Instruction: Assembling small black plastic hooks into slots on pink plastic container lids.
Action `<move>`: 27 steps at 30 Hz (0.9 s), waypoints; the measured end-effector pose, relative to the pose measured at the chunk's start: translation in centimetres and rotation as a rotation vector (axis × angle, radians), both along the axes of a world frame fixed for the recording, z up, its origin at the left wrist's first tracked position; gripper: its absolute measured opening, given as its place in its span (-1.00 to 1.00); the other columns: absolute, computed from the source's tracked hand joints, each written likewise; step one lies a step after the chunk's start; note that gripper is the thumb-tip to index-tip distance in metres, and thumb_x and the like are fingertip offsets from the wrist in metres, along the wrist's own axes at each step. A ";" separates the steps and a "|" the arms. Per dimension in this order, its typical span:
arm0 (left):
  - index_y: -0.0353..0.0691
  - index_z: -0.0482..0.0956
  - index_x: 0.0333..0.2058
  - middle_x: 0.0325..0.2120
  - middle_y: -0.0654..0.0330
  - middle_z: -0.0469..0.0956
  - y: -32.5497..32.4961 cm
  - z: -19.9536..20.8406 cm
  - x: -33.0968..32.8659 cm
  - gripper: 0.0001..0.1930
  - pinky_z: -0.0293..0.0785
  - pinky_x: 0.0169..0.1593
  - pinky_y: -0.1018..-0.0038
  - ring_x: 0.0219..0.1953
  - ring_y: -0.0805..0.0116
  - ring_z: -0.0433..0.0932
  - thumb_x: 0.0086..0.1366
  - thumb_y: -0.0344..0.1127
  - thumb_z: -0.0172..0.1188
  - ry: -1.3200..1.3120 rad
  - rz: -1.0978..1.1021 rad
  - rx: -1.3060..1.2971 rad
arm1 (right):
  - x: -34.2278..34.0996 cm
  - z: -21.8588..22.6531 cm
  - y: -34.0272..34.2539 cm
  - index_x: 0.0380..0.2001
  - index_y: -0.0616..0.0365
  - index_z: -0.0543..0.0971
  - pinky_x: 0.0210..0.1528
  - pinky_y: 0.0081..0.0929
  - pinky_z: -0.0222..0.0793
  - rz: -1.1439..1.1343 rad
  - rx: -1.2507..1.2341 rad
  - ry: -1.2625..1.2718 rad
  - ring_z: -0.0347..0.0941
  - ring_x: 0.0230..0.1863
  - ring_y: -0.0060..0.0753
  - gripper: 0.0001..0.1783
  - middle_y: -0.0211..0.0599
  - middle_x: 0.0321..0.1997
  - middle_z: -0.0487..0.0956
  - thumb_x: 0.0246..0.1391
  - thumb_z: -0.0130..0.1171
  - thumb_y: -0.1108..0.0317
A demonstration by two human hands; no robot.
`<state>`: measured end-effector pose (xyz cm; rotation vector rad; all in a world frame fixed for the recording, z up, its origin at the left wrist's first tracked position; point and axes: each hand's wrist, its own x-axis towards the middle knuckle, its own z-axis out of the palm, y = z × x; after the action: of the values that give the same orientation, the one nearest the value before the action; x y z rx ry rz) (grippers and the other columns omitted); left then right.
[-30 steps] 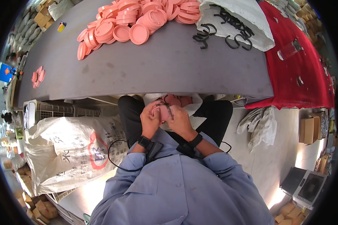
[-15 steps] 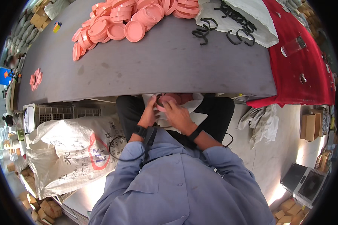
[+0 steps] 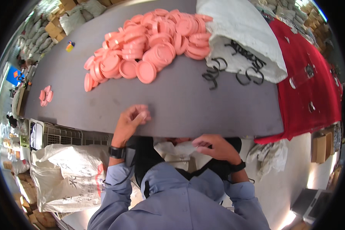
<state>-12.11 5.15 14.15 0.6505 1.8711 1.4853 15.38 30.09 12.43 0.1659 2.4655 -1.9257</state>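
Observation:
My left hand (image 3: 131, 119) hangs over the near part of the grey table (image 3: 172, 111), fingers loosely curled and slightly blurred, with nothing visible in them. Beyond it lies a heap of pink round shallow plastic lids (image 3: 146, 72). Lower, at the table's front edge, my right hand (image 3: 216, 147) has bent fingers with a gap at the thumb; no object shows in it. Beneath, between my knees, is a white bag (image 3: 174, 150) with a bit of pink at its top, mostly hidden by the edge.
Black curved strips (image 3: 243, 53) lie on and by a white sack (image 3: 243, 32). A red cloth (image 3: 301, 103) with a clear jar (image 3: 299, 79) covers the right end. Small pink pieces (image 3: 46, 96) sit far left. A woven sack (image 3: 67, 176) stands left of my legs.
Both hands have let go of the pink lid and come apart. My left hand has risen over the table; my right has moved rightward. The view has tilted up.

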 end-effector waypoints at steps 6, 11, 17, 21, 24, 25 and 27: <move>-0.36 0.37 0.23 0.09 -0.06 0.47 10.0 -6.9 -10.5 -0.20 0.45 0.16 0.13 0.10 0.04 0.47 0.15 -0.04 0.50 0.752 0.523 -0.036 | -10.8 -2.4 9.5 0.21 0.19 0.49 0.12 -0.20 0.49 -0.698 0.500 0.164 0.58 0.01 -0.08 -0.44 -0.02 0.14 0.57 0.16 0.35 0.30; -0.23 0.00 0.48 0.32 -0.23 0.24 17.9 -6.6 -7.8 0.22 0.25 0.28 -0.17 0.26 -0.26 0.35 -0.02 0.03 0.58 0.829 0.569 -0.277 | -15.2 -8.5 14.4 0.22 0.20 0.46 0.40 0.00 0.23 -0.765 0.955 0.275 0.31 0.35 0.29 -0.37 0.14 0.38 0.33 0.06 0.38 0.38; -0.19 0.13 0.47 0.28 -0.18 0.28 17.2 -9.2 -8.0 -0.05 0.22 0.32 -0.12 0.28 -0.21 0.33 0.21 -0.10 0.43 1.005 0.695 -0.139 | -16.2 -6.5 13.4 -0.08 0.19 0.49 0.33 -0.02 0.30 -0.608 0.634 0.317 0.34 0.34 0.27 -0.59 0.11 0.40 0.32 0.00 0.39 0.51; -0.21 0.37 0.36 0.23 -0.14 0.32 17.4 -9.2 -8.4 -0.25 0.27 0.32 -0.02 0.26 -0.14 0.36 0.23 -0.17 0.40 0.877 0.731 -0.004 | -16.6 -6.1 13.2 -0.27 0.22 0.46 0.26 -0.08 0.35 -0.581 0.674 0.378 0.41 0.27 0.27 -0.70 0.14 0.37 0.38 0.03 0.41 0.45; -0.30 0.53 0.18 0.22 -0.09 0.40 16.5 -9.9 -9.6 -0.48 0.37 0.29 0.17 0.22 -0.02 0.45 0.28 -0.25 0.37 0.767 0.725 0.199 | -17.1 -5.4 12.7 -0.28 0.28 0.47 0.26 -0.10 0.35 -0.539 0.722 0.413 0.44 0.23 0.27 -0.73 0.18 0.29 0.46 0.14 0.36 0.38; -0.31 0.54 0.15 0.12 -0.07 0.48 16.2 -10.0 -9.8 -0.50 0.42 0.24 0.22 0.13 0.03 0.51 0.27 -0.28 0.37 0.640 0.746 0.250 | -17.1 -5.3 12.7 -0.26 0.32 0.48 0.27 -0.10 0.34 -0.537 0.690 0.406 0.44 0.22 0.27 -0.74 0.21 0.24 0.50 0.22 0.31 0.34; -0.36 0.55 0.07 -0.13 0.00 0.63 16.3 -9.8 -9.9 -0.55 0.50 0.14 0.29 -0.06 0.13 0.62 0.24 -0.34 0.40 0.407 0.781 0.469 | -17.5 -6.8 13.6 -0.18 0.36 0.50 0.24 -0.10 0.37 -0.602 0.721 0.485 0.48 0.16 0.25 -0.73 0.21 0.17 0.53 0.31 0.23 0.31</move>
<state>-22.05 21.42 4.31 0.4589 2.2369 2.4964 -2.17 43.66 5.68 0.5510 3.6916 -1.1522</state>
